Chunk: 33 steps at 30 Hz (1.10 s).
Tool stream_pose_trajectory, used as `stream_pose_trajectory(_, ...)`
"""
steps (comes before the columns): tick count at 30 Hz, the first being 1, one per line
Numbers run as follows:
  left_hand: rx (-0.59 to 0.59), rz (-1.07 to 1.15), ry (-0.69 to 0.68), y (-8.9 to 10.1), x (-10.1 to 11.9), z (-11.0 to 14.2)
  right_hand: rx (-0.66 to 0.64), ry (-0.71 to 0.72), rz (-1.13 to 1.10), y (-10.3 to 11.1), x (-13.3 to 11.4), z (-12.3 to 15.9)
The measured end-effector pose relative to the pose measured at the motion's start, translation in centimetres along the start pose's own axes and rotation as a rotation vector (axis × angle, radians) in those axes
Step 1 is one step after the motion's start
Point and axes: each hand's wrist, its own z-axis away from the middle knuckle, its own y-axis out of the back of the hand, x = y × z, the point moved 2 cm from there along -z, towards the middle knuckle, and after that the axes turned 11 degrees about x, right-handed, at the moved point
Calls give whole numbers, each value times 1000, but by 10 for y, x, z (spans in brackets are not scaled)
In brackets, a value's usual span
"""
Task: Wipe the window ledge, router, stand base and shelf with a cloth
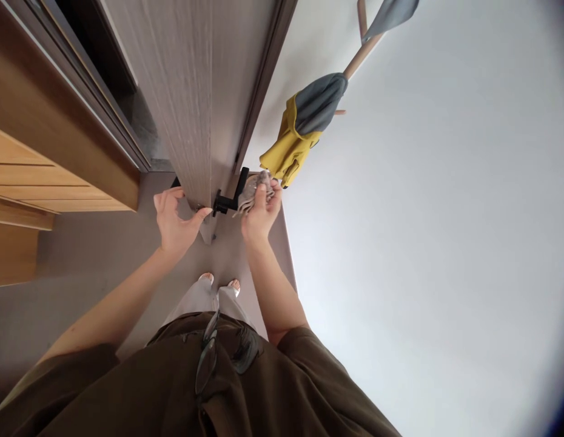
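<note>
Head view, my read from here. White wall (400,243) fills the right of the frame. Wood-grain door (191,91) stands edge-on, upper centre. Oak cabinet (50,164) at upper left, grey floor (91,267) below it. Wooden coat rack (361,54) runs up the wall, upper right of centre, with a yellow-and-grey garment (300,130) hanging from it just right of the door.

Wearer's brown shirt (127,388) fills the bottom of the frame, with glasses (205,364) hanging at the collar. Light grey trousers (202,297) and bare toes (207,278) show beyond it.

Centre of frame: black lever handle (225,202) on the door face, bar angled up and right. Looks rigid, matte metal; best hold is the bar, not the rosette.

Left hand (175,221) is open, fingers curved near the door edge, thumb tip just beside the handle base. I can't confirm a firm grip on anything.

Right hand (261,209) is closed on a bunched grey cloth (252,193), fingers pinching it from the front, just right of the lever bar. Cloth looks light, soft and limp, with a loose tail hanging toward the handle. It will deform under any grip, so I'd take it by the bunched mass, not the tail.
</note>
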Motion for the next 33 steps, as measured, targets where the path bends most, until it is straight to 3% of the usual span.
stream_pose_trajectory(5, 13, 38, -79, -5, 8, 0, -9, 121, 149, -29, -5, 39)
stream_pose_trajectory(8, 20, 66, -115, -8, 11, 1, 3, 193, 187, -27, -6, 44)
stream_pose_trajectory(12, -15, 20, -77, -16, 15, 8, 138, 141, 186, 8, -7, 27)
stream_pose_trajectory(17, -21, 56, -80, -32, 28, 24, 233, -216, -64, 65, -16, 16)
stream_pose_trajectory(21, -18, 127, -97, -41, 39, 35, 41, -484, -387, 84, -38, 40)
stream_pose_trajectory(24, -70, 181, -105, -40, 43, 40, -128, -599, -466, 86, -54, 67)
stream_pose_trajectory(28, -160, 273, -139, -38, 46, 47, -276, -628, -507, 84, -63, 88)
stream_pose_trajectory(33, -217, 366, -240, -48, 49, 59, -305, -562, -527, 96, -63, 75)
